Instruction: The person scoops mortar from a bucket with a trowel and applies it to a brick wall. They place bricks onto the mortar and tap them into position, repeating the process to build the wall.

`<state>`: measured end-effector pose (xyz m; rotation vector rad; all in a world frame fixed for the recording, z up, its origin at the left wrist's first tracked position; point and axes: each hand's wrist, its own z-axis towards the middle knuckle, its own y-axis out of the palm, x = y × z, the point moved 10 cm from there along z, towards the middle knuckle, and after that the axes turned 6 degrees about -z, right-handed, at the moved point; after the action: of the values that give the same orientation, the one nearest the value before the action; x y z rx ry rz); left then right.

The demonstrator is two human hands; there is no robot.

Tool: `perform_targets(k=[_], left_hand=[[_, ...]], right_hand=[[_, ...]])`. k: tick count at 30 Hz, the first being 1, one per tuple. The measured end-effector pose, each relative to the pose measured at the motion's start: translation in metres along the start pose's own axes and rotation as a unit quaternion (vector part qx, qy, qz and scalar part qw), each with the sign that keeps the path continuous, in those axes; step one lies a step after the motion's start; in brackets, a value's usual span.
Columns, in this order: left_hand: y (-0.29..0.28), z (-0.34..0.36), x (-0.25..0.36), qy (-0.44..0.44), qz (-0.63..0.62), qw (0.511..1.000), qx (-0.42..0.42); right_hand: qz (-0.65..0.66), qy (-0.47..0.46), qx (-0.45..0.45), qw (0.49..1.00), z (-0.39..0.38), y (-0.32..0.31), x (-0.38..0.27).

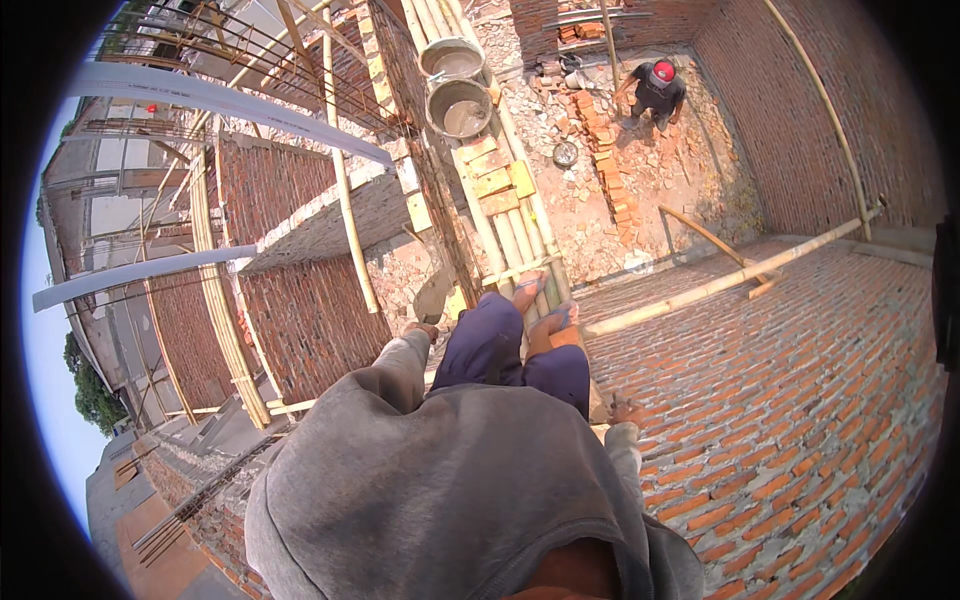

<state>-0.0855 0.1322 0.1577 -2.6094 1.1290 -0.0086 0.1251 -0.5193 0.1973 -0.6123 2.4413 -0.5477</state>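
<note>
My left hand (pixel 428 331) is closed round the handle of a trowel (pixel 432 298), whose grey, mortar-smeared blade points away from me. Low on the right, my right hand (pixel 628 411) is beside the brick wall (pixel 760 400), its fingers looking spread; nothing shows clearly in it. Beneath my feet runs a bamboo scaffold (pixel 508 238). Farther along it, several yellowish bricks (pixel 492 183) lie in front of two black buckets. The nearer bucket (pixel 462 110) and the farther bucket (pixel 452 62) both contain grey wet mortar.
Far below on the right, a person in a red cap (pixel 660 85) stands by a row of orange bricks (pixel 603 160) on rubble-strewn ground. A bamboo pole (pixel 730 285) crosses to my right. Pale beams (pixel 240 112) and half-built brick walls (pixel 300 315) stand at left.
</note>
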Motion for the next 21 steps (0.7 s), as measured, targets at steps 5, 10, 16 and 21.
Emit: perform_targets(k=[5, 10, 16, 21], left_hand=[[0.064, -0.003, -0.019, 0.064, 0.114, 0.991, -0.021], [0.099, 0.007, -0.025, 0.006, 0.026, 1.0, -0.007], [0.152, 0.009, -0.044, -0.057, -0.126, 0.99, -0.025], [0.207, -0.003, -0.042, -0.027, -0.235, 0.971, -0.024]], right_hand=[[0.045, 0.045, -0.042, 0.997, 0.015, -0.003, -0.027], [0.012, 0.019, -0.181, 0.983, 0.026, 0.056, -0.048], [-0.002, -0.001, -0.181, 0.983, 0.017, 0.075, -0.079], [0.037, 0.012, -0.212, 0.977, 0.002, 0.051, -0.088]])
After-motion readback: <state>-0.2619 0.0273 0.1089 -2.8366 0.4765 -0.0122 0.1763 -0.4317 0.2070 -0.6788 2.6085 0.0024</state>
